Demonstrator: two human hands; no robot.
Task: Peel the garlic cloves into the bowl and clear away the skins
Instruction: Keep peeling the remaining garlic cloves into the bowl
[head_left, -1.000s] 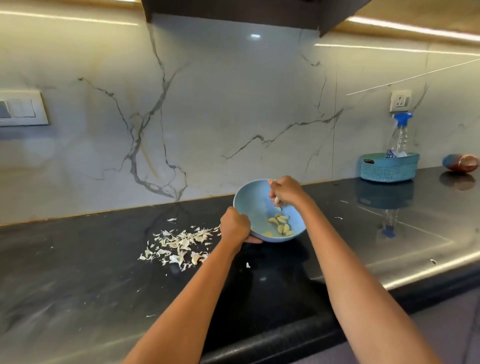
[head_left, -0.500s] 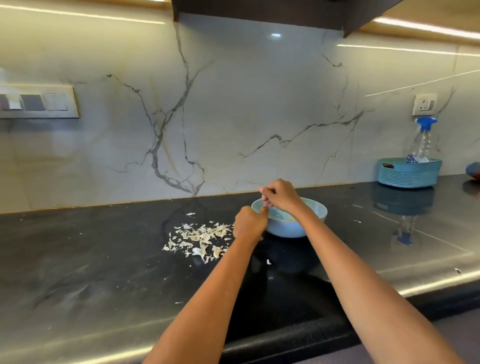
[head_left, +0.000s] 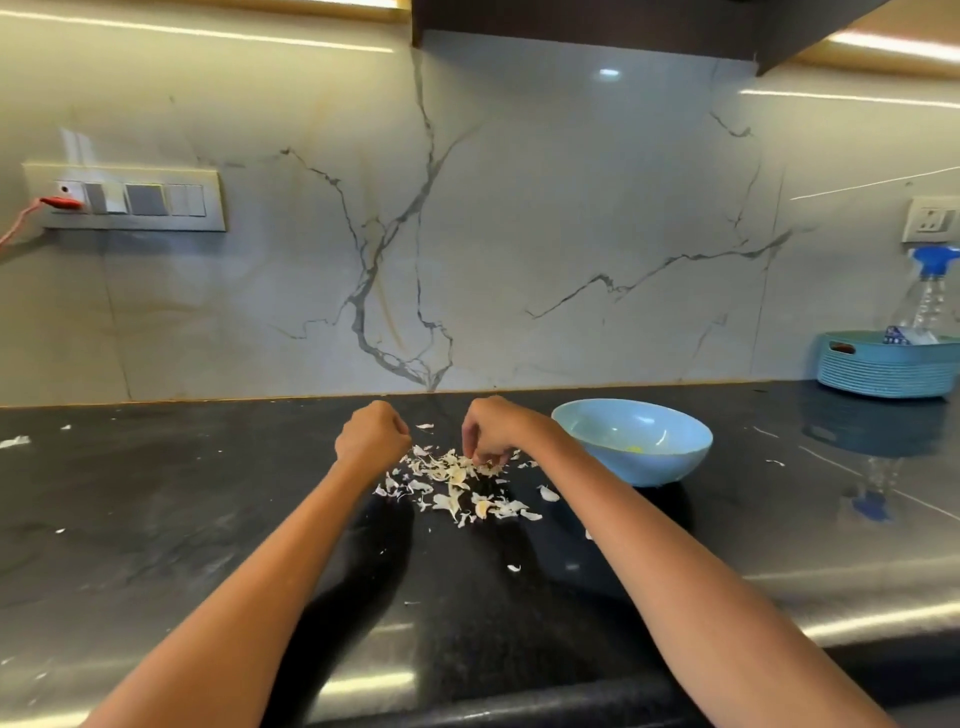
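Nearest me, tiny skin bits (head_left: 513, 568) could get missed. Farther on, my right hand (head_left: 496, 428) curls fingertips into the skins (head_left: 457, 480); they're light and could scatter. My left hand (head_left: 371, 436) is fisted; I can't tell what's inside. Farthest right, the bowl (head_left: 631, 441).

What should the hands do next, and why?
Probably pinch up a clump of skins: the right hand already has its fingers down in the pile, the bowl stands clear to the right, and the left hand is curled beside it.
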